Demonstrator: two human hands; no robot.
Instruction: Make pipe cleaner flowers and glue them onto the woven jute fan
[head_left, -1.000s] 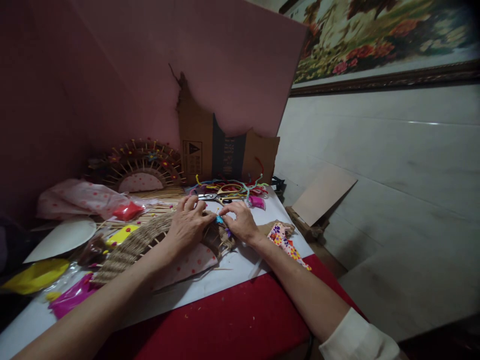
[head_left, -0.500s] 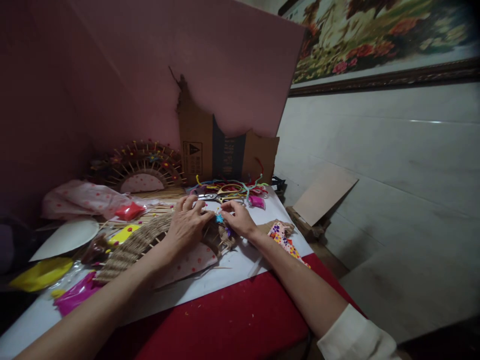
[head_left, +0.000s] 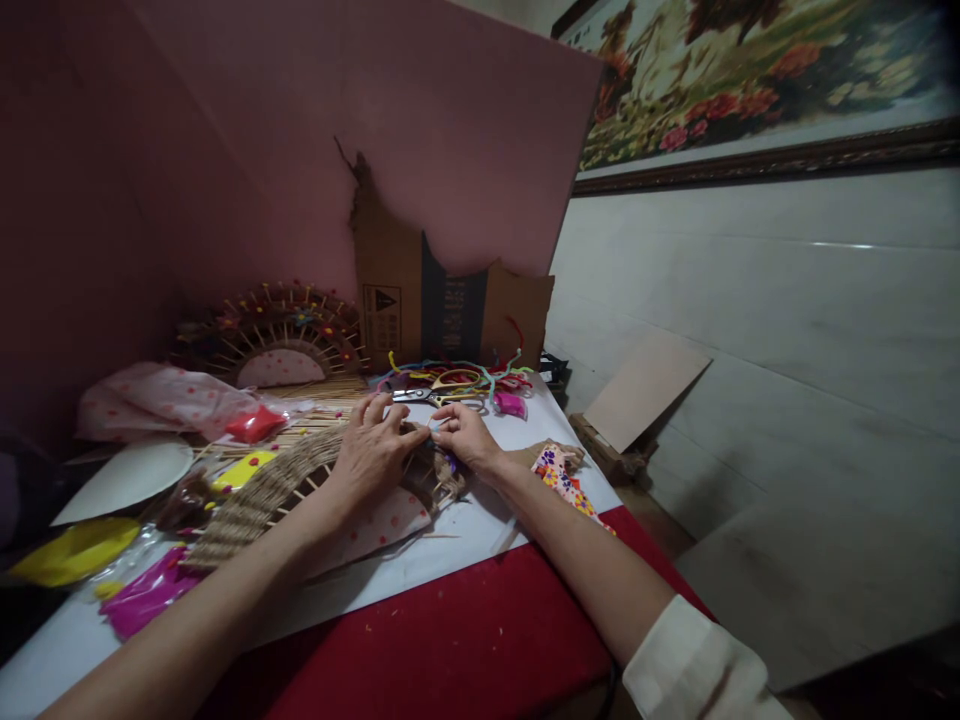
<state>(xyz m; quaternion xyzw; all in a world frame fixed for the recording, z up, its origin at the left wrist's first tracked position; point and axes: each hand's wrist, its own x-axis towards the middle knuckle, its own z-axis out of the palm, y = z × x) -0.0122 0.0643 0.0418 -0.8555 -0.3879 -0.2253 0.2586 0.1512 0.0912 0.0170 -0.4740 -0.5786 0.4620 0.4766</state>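
Since half a second ago the right hand [head_left: 469, 440] has closed in, pinching the small blue flower [head_left: 433, 432] and mostly covering it. The left hand [head_left: 372, 450], fingers bent, lies over the twine-woven fan [head_left: 259, 503], whether gripping I cannot tell; that fan sits on the tabletop [head_left: 435, 640] toward 8 o'clock from the right hand, scissors [head_left: 412, 396] at 11.

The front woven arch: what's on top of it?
The left hand lies over the woven arch; a small purple piece shows by the right hand. What the hands cover is hidden.
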